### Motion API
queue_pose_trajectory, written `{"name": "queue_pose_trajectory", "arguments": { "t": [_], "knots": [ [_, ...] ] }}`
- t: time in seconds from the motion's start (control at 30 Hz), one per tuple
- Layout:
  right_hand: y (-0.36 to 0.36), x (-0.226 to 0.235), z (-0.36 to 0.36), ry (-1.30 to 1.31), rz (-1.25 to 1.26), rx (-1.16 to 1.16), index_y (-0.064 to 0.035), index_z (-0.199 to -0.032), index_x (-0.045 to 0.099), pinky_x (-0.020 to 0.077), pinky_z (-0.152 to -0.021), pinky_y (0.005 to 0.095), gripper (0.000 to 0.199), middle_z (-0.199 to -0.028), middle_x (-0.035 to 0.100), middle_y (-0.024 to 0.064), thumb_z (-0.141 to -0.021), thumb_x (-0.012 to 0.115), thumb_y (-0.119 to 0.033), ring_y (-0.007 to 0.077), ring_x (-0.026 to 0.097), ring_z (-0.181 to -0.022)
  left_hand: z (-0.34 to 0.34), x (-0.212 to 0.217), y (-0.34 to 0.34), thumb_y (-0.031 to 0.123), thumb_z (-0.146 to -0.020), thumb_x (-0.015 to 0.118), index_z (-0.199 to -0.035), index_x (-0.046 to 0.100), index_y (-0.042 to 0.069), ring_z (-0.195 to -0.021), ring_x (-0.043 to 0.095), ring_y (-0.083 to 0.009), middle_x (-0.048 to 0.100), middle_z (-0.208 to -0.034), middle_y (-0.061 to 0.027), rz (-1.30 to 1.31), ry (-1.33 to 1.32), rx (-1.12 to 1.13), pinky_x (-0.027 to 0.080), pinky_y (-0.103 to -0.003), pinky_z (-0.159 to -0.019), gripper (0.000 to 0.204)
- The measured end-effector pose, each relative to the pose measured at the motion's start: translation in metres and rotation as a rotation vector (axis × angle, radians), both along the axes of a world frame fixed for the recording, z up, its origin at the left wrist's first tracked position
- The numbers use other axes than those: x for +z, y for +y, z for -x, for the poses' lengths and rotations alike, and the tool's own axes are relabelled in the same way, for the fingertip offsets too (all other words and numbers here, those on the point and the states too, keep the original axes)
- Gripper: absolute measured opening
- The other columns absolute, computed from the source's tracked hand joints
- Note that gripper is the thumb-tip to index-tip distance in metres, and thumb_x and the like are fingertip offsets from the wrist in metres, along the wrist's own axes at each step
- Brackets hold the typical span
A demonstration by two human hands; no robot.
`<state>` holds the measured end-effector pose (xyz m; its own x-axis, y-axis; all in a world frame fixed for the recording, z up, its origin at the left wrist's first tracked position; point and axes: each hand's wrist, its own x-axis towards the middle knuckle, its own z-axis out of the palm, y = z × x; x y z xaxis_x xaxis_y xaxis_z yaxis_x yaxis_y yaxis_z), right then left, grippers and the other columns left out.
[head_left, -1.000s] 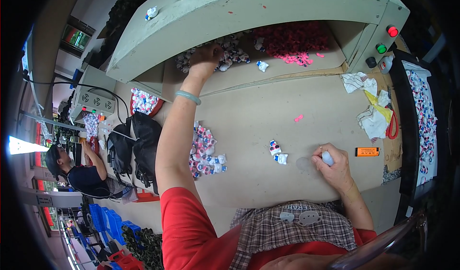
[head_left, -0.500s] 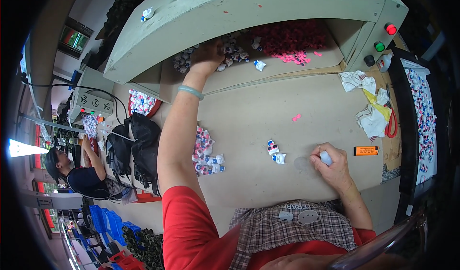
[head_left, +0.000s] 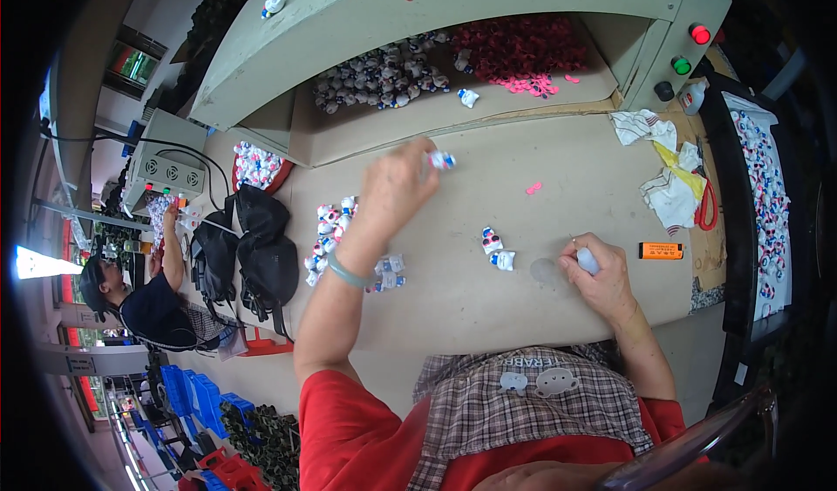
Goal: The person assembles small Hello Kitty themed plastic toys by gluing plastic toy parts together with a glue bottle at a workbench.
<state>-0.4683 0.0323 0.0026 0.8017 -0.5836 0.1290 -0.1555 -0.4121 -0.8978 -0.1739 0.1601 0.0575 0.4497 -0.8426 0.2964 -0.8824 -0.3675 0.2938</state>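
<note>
Over the middle of the table, my left hand pinches a small white, blue and pink figurine at its fingertips. My right hand is closed around a small whitish squeeze bottle with a thin tip, resting beside a grey round spot on the table. Two small figurines lie left of that hand, touching or nearly so. Beyond them is a pink bow-like piece. More figurines are grouped beside my left forearm, which partly hides them.
A grey box-like machine spans the back, with heaps of figurines and pink pieces inside. At right are cloths, red-handled scissors, an orange box and a black tray of figurines. Black bags lie left; a co-worker sits beyond.
My left hand has come out of the machine's opening toward me, bringing a figurine from the heap. My right hand stays in place with the bottle. The whole view has shifted slightly.
</note>
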Motion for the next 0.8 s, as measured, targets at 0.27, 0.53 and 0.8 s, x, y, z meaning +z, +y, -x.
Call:
{"name": "queue_pose_trajectory", "arguments": {
  "t": [0.27, 0.53, 0.8],
  "knots": [
    [0.004, 0.0, 0.003, -0.013, -0.153, -0.013, -0.0018, -0.087, 0.059, 0.0476, -0.055, 0.0244, 0.011, -0.071, 0.063, 0.0038, -0.082, 0.069, -0.003, 0.0095, 0.059, -0.059, 0.047, -0.016, 0.024, 0.009, -0.078, 0.059, -0.102, 0.056, 0.009, -0.077, 0.064, -0.0347, 0.065, -0.082, -0.0125, -0.24, 0.019, -0.146, 0.051, -0.045, -0.067, 0.024],
    [0.005, 0.005, 0.001, -0.038, -0.249, -0.049, -0.0015, -0.088, 0.058, 0.0478, -0.053, 0.0216, 0.007, -0.073, 0.063, 0.0021, -0.085, 0.065, -0.001, 0.0073, 0.059, -0.062, 0.047, -0.011, 0.023, 0.015, -0.083, 0.065, -0.107, 0.058, 0.006, -0.074, 0.063, -0.032, 0.063, -0.079, -0.0134, -0.028, 0.343, -0.076, 0.05, -0.041, -0.069, 0.027],
    [0.006, 0.005, -0.002, -0.018, -0.253, -0.044, -0.0017, -0.088, 0.057, 0.0479, -0.052, 0.0214, 0.008, -0.074, 0.063, 0.0025, -0.085, 0.065, -0.001, 0.007, 0.059, -0.064, 0.046, -0.049, 0.017, 0.012, -0.081, 0.069, -0.095, 0.06, 0.002, -0.088, 0.059, -0.0329, 0.06, -0.096, -0.0165, 0.175, 0.394, -0.093, 0.048, -0.041, -0.075, 0.02]
  ]
}}
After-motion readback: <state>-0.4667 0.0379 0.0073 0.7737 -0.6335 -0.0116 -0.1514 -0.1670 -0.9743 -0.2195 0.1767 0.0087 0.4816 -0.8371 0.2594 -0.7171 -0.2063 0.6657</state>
